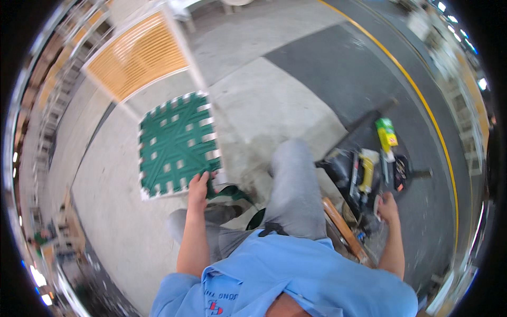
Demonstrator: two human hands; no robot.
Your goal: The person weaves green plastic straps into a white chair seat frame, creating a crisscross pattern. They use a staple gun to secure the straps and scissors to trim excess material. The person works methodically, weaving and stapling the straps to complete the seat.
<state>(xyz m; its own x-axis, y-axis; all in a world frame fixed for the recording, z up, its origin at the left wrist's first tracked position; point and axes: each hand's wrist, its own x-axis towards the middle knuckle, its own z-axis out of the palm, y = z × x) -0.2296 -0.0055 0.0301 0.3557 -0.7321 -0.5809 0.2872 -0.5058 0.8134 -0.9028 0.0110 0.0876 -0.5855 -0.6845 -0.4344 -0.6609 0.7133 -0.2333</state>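
A white-framed chair [135,119] stands at the left, its seat [177,142] woven over with green webbing straps and its slatted back tan. At the seat's near right corner my left hand [198,191] is closed on a green webbing strap [232,192], which trails loosely beside my leg. Over on the right, my right hand [388,208] is closed at the near edge of a black tool surface. A small pale object [377,204] shows at its fingers, too blurred to name.
The black surface [340,168] carries a yellow-handled tool [366,173], a green and yellow box [386,132] and other tools. A wooden bar [342,227] lies beside my right thigh. A yellow line [422,100] curves along the floor; stacked chair frames [58,90] stand far left.
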